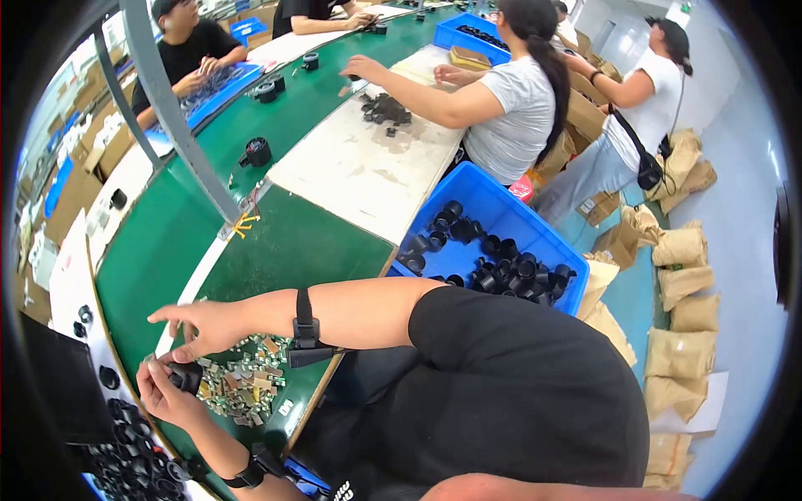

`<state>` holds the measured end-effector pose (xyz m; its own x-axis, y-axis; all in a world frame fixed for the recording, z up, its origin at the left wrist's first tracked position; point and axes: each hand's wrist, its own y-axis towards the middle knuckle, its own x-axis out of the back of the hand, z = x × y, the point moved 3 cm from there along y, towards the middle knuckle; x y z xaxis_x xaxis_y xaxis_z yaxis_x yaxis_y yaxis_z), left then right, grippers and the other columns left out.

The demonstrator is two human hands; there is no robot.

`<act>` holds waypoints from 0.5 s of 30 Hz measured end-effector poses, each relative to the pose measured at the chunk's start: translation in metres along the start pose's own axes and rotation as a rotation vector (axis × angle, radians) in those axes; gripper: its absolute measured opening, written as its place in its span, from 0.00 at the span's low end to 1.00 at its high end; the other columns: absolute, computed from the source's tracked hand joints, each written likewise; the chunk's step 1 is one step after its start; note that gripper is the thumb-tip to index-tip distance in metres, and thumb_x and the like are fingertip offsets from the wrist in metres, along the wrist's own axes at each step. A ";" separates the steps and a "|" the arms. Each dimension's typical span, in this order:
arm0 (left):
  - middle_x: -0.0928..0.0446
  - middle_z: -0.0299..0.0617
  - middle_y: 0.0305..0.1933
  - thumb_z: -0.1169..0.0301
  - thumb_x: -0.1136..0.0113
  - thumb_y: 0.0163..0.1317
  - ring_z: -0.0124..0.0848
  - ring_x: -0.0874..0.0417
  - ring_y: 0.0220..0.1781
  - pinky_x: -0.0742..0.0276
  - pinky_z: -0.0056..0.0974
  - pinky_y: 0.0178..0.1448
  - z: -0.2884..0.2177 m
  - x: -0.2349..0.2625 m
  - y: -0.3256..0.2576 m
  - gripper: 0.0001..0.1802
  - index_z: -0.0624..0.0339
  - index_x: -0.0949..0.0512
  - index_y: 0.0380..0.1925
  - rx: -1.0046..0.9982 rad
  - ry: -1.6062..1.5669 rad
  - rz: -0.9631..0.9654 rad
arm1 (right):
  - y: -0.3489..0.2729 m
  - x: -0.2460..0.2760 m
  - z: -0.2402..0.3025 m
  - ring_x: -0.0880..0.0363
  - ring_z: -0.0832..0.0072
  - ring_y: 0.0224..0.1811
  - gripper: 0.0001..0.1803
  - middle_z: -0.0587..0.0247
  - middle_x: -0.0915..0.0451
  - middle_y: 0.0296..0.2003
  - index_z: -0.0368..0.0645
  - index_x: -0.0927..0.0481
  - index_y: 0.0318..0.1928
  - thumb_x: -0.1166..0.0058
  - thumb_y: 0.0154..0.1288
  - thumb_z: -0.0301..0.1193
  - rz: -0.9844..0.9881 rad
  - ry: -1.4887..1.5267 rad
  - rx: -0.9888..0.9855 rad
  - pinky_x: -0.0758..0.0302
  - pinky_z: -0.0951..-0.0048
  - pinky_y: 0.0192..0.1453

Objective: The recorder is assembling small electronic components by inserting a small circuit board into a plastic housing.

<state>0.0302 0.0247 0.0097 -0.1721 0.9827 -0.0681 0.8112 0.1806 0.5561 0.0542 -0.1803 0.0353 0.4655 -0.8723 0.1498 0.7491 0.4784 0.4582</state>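
Note:
My left hand is closed round a black round plastic housing, held just above the green work surface. Over it hovers my right hand, fingers stretched apart and pointing left, its thumb reaching down close to the housing; whether the thumb touches it I cannot tell. Under and beside my hands lies a heap of small green-and-tan circuit pieces. Each of my forearms wears a black strap with a small device.
A blue bin with black cup-shaped parts stands beside my right arm. More black parts pile at lower left. A grey post rises from the green conveyor belt. A co-worker sorts black pieces on a white board.

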 end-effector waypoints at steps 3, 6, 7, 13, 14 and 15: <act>0.18 0.42 0.49 0.67 0.46 0.81 0.29 0.21 0.50 0.25 0.35 0.57 -0.002 0.012 0.002 0.13 0.68 0.21 0.46 -0.072 -0.109 -0.023 | 0.004 -0.030 0.006 0.16 0.64 0.50 0.38 0.49 0.19 0.50 0.44 0.39 0.80 0.37 0.74 0.29 0.381 0.511 -0.308 0.10 0.62 0.48; 0.19 0.44 0.57 0.65 0.47 0.82 0.33 0.20 0.59 0.25 0.40 0.65 -0.011 0.003 0.006 0.15 0.68 0.20 0.52 0.028 0.031 -0.147 | 0.036 -0.026 -0.033 0.15 0.64 0.52 0.41 0.47 0.18 0.51 0.44 0.35 0.78 0.31 0.68 0.26 0.326 0.511 -0.386 0.10 0.64 0.46; 0.19 0.45 0.58 0.64 0.48 0.82 0.34 0.20 0.61 0.25 0.40 0.67 -0.018 0.011 0.004 0.17 0.67 0.20 0.55 0.077 0.193 -0.254 | 0.052 -0.022 -0.037 0.15 0.65 0.51 0.39 0.49 0.17 0.51 0.43 0.30 0.75 0.29 0.65 0.25 0.295 0.525 -0.405 0.10 0.64 0.46; 0.25 0.43 0.59 0.68 0.47 0.80 0.30 0.20 0.56 0.22 0.37 0.55 0.034 0.013 0.014 0.18 0.62 0.28 0.64 0.248 0.048 -0.176 | 0.124 0.094 -0.104 0.19 0.47 0.56 0.35 0.42 0.23 0.56 0.36 0.23 0.58 0.24 0.51 0.37 -0.340 -0.856 -0.374 0.19 0.54 0.60; 0.24 0.42 0.57 0.71 0.46 0.79 0.29 0.21 0.53 0.22 0.36 0.53 0.033 0.005 0.014 0.17 0.62 0.28 0.64 0.158 0.101 -0.144 | 0.117 0.110 -0.112 0.19 0.45 0.57 0.37 0.40 0.26 0.59 0.35 0.26 0.61 0.25 0.53 0.35 -0.299 -0.932 -0.456 0.19 0.52 0.61; 0.26 0.41 0.56 0.72 0.46 0.78 0.27 0.22 0.51 0.24 0.33 0.50 0.018 -0.016 0.013 0.16 0.64 0.28 0.62 0.100 0.157 -0.117 | 0.106 0.128 -0.119 0.19 0.45 0.57 0.37 0.40 0.26 0.59 0.35 0.26 0.61 0.25 0.53 0.35 -0.328 -0.940 -0.456 0.19 0.52 0.61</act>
<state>0.0538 0.0125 0.0029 -0.3466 0.9380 0.0070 0.8310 0.3035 0.4661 0.2491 -0.2291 -0.0009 -0.1886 -0.6003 0.7772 0.9653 0.0322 0.2591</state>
